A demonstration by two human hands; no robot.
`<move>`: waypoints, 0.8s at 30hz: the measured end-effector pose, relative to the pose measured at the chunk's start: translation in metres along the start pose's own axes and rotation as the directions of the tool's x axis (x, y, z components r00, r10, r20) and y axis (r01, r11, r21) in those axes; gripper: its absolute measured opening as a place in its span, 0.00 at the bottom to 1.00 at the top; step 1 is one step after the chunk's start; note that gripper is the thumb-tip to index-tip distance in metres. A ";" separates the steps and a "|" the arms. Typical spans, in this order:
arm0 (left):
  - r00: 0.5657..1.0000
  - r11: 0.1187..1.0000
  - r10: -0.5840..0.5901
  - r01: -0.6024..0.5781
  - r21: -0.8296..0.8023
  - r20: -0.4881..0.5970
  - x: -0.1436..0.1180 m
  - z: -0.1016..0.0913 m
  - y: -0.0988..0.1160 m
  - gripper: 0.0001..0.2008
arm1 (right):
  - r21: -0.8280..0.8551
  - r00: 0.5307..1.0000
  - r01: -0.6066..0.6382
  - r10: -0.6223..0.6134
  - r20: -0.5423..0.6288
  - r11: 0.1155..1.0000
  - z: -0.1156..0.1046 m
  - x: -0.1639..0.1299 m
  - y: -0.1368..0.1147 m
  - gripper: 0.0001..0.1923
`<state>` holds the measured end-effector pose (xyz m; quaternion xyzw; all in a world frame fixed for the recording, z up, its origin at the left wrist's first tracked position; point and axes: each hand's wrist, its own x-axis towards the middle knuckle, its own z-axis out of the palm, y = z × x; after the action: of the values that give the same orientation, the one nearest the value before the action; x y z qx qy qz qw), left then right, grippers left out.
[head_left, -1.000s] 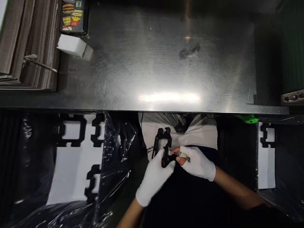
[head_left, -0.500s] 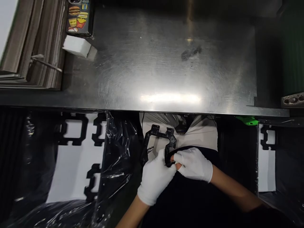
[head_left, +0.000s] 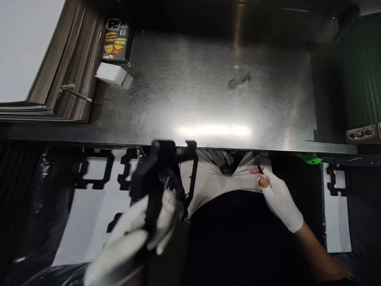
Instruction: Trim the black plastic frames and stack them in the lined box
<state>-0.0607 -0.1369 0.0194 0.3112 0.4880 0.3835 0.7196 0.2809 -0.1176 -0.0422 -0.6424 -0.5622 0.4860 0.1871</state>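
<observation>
My left hand [head_left: 127, 246], in a white glove, is closed around a black plastic frame part [head_left: 147, 172] and holds it raised beside my lap, in front of the table edge. Motion smears both the hand and the part. My right hand [head_left: 281, 200], in a white glove with bare thumb and finger tips, pinches a thin black stick-like tool [head_left: 260, 169] above my right thigh. The tool's lower end is hidden in the fingers. The two hands are well apart.
Across the front runs a metal table [head_left: 208, 99]. On its left stand stacked cardboard sheets [head_left: 68, 71], a phone in a fast-food-patterned case [head_left: 116, 43] and a white block [head_left: 110, 73]. Similar black frames [head_left: 98, 182] lie on white sheets at left and right. A green object [head_left: 311, 159] hangs below the edge.
My hands have parted. The left has swung left and up with the black frame part, while the right has moved right with the thin tool. The view has shifted slightly.
</observation>
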 end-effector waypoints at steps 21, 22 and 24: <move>0.988 0.979 0.046 -0.074 0.192 0.144 0.152 0.049 0.073 0.12 | -0.770 0.897 0.438 -0.281 0.340 0.465 0.016 0.121 -0.111 0.22; 0.988 0.977 0.052 -0.081 0.197 0.146 0.153 0.049 0.073 0.12 | -0.774 0.898 0.436 -0.284 0.336 0.459 0.015 0.122 -0.112 0.22; 0.987 0.980 0.060 -0.087 0.180 0.146 0.153 0.049 0.071 0.12 | -0.776 0.897 0.436 -0.292 0.332 0.456 0.013 0.124 -0.113 0.22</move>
<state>0.0026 0.0269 0.0231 0.4210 0.4584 0.3398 0.7051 0.1960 0.0248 -0.0103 -0.4779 -0.8606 0.1542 -0.0851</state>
